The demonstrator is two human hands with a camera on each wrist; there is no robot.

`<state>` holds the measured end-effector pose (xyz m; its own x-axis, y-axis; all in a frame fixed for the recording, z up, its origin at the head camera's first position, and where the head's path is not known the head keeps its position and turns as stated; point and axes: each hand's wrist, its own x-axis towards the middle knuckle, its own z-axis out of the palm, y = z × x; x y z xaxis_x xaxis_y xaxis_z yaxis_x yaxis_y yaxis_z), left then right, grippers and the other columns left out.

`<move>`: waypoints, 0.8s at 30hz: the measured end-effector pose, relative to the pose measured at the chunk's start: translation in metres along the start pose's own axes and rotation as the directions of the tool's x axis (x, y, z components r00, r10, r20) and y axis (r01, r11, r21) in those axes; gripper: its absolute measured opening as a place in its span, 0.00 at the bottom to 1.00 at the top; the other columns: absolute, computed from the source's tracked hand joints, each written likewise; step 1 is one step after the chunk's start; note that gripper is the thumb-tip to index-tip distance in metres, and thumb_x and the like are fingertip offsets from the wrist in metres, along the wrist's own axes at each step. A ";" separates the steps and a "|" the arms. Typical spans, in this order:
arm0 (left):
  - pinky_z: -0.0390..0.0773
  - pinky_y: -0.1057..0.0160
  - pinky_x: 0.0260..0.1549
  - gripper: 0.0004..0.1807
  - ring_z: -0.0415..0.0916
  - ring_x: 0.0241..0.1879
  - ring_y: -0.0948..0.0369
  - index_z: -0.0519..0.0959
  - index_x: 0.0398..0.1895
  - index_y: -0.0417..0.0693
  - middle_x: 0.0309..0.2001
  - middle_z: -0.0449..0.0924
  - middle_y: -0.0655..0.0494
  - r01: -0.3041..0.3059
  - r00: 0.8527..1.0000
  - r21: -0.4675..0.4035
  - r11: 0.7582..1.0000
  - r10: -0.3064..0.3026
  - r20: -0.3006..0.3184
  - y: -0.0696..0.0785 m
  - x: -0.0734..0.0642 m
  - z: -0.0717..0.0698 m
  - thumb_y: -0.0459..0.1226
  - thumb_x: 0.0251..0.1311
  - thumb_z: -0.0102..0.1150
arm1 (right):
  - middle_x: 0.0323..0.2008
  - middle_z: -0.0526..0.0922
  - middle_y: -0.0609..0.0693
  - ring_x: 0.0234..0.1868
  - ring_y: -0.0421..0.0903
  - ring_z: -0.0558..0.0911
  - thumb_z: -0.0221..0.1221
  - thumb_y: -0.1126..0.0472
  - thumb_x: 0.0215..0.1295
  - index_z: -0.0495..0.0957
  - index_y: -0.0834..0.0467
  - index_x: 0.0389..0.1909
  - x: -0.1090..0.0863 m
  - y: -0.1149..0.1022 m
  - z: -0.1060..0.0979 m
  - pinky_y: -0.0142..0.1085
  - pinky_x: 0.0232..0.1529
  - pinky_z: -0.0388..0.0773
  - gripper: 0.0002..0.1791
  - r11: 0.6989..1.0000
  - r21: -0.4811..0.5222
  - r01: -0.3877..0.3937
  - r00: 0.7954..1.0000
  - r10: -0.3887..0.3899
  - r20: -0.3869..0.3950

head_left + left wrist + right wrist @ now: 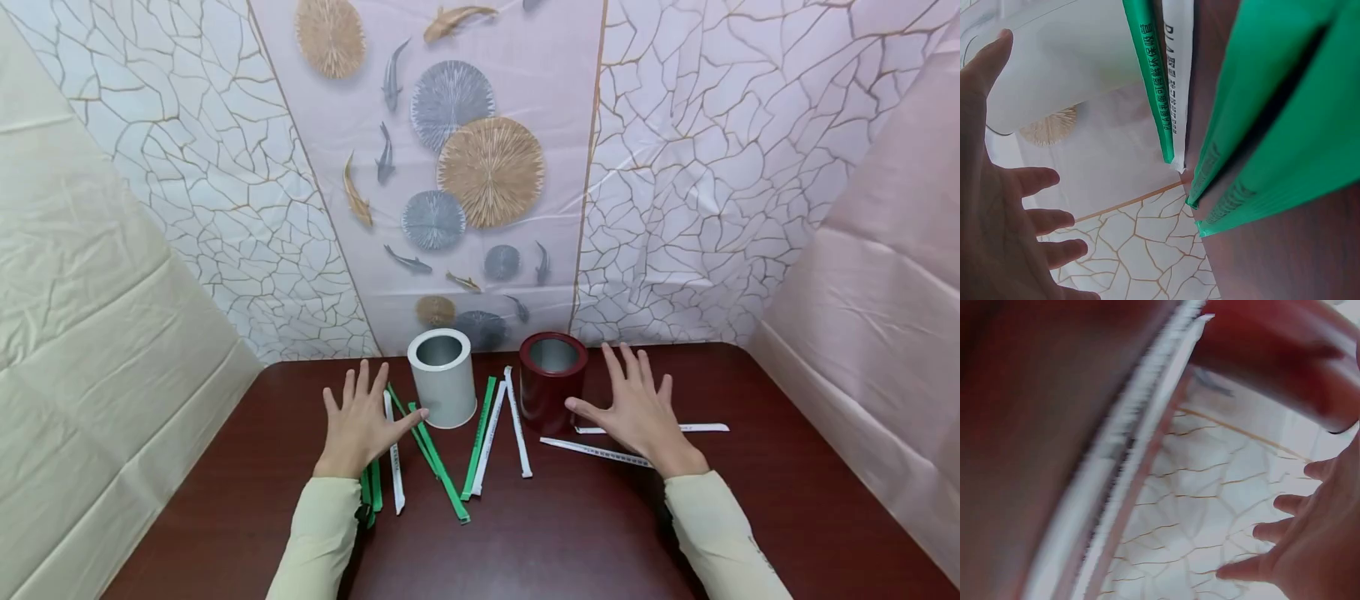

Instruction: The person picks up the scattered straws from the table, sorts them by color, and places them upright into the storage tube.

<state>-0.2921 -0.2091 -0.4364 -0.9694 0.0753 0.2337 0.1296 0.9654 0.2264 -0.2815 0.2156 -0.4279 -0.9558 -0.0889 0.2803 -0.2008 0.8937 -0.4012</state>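
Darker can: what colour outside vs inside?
The can is dark red outside, grey inside; the head view shows it best.

The left sleeve (318, 518) was pale cream and creased; the right sleeve (712, 521), matching in colour, bore small dark markings (761, 553) (too tiny to read). A black fitting (363, 512) edged the former.

2 white packets (1124, 417), print blurred

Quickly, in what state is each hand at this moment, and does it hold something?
Left hand: open, holding nothing, near the white can.
Right hand: open, holding nothing, near the dark red can.
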 end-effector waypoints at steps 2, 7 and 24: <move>0.37 0.21 0.72 0.64 0.40 0.83 0.35 0.52 0.86 0.47 0.85 0.42 0.36 0.005 1.000 0.010 1.000 -0.005 0.004 -0.001 0.000 0.000 0.79 0.58 0.53 | 0.83 0.46 0.66 0.83 0.69 0.43 0.59 0.21 0.62 0.43 0.54 0.87 0.002 -0.006 -0.006 0.79 0.71 0.40 0.65 0.999 0.045 0.021 1.000 -0.021 -0.007; 0.37 0.21 0.72 0.64 0.40 0.83 0.35 0.53 0.86 0.47 0.84 0.43 0.35 -0.007 1.000 0.010 1.000 0.007 -0.003 0.000 0.001 -0.002 0.78 0.58 0.54 | 0.83 0.50 0.62 0.82 0.66 0.53 0.62 0.26 0.66 0.46 0.53 0.86 0.013 -0.023 -0.023 0.75 0.69 0.60 0.60 0.983 0.155 0.100 0.995 -0.096 -0.031; 0.38 0.22 0.73 0.63 0.43 0.82 0.35 0.54 0.86 0.46 0.84 0.45 0.36 -0.025 1.000 0.000 1.000 0.025 0.006 0.001 0.004 -0.002 0.76 0.58 0.56 | 0.83 0.54 0.59 0.83 0.63 0.53 0.57 0.21 0.64 0.54 0.51 0.85 0.056 -0.043 0.000 0.70 0.71 0.63 0.58 0.979 0.172 0.110 0.992 -0.118 0.036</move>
<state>-0.2950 -0.2080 -0.4331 -0.9671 0.1010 0.2336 0.1539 0.9632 0.2204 -0.3264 0.1721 -0.3951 -0.9326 -0.2094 0.2940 -0.3387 0.7893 -0.5121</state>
